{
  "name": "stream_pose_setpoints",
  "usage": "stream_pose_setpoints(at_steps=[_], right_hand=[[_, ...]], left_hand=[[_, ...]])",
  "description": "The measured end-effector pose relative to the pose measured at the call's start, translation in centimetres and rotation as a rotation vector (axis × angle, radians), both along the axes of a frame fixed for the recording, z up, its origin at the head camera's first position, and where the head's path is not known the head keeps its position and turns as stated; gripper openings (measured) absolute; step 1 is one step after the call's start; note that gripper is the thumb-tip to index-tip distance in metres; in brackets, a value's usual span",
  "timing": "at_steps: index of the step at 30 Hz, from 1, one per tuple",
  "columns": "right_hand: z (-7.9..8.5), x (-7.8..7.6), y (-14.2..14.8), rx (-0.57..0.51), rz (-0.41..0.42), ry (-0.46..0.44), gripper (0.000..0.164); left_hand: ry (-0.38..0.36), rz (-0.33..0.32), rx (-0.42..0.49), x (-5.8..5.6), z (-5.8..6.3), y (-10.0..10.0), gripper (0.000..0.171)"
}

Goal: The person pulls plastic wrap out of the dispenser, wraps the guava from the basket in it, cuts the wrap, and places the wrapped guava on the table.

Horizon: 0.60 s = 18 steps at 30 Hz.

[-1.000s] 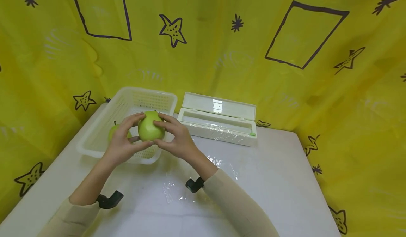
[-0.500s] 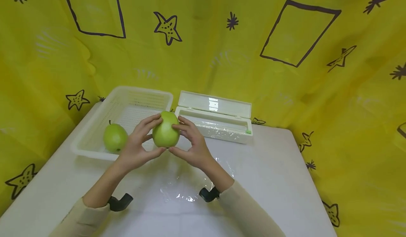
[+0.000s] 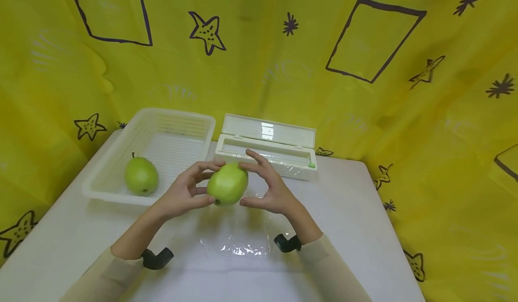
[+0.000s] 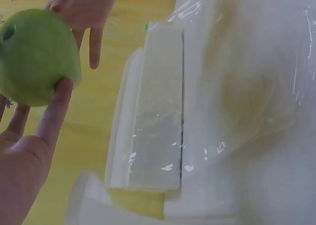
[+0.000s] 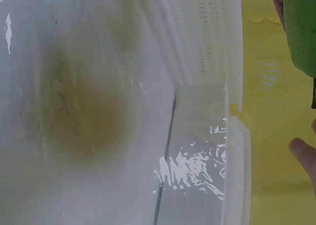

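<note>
My left hand [image 3: 184, 189] holds 1 green pear [image 3: 227, 184], thumb at its near side and fingertips curved over its far side, so the pear is up between my 2 hands and raised over the table [image 3: 344, 221]. It tilts, and the dark spot on its base sits just beside my left thumb. My right hand [image 3: 275, 192] is spread wide, thumb and fingers well parted round the other side of the pear; 1 fingertip reaches its upper edge, but I can't tell whether it touches. My right thumb is apart from the skin, near the pear's lower edge. Below my fingers, clear film [image 3: 244, 248] lies on the table and catches the light in creases. To the left of my left fingers is a white basket [image 3: 174, 112] with perforated walls, and in it a 2nd green pear [image 3: 141, 176] rests with its stem up. Straight beyond my right fingers is a long white box [image 3: 283, 169], its lid [image 3: 247, 126] raised at the back, a small green piece [image 3: 312, 165] at its right end. Farthest from my fingertips hangs a yellow curtain [image 3: 259, 46] with dark drawn stars.
</note>
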State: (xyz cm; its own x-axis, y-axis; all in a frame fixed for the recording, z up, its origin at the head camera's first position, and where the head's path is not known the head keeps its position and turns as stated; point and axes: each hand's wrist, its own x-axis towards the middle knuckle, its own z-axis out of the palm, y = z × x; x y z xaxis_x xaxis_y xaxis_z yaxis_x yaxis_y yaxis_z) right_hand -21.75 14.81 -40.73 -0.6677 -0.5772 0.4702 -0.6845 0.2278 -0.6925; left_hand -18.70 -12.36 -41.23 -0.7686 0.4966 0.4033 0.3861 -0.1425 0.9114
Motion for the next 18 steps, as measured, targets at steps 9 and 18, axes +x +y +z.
stream_pose_setpoints(at_steps=[9, 18], right_hand=[[2.0, 2.0, 1.1, -0.091, 0.024, -0.145, 0.074], [1.6, 2.8, 1.6, -0.04, -0.15, -0.142, 0.068]], left_hand=[[-0.054, -0.084, 0.011, -0.2, -0.5, 1.7, 0.059], [0.318, 0.135, -0.335, -0.1, -1.2, 3.9, 0.079]])
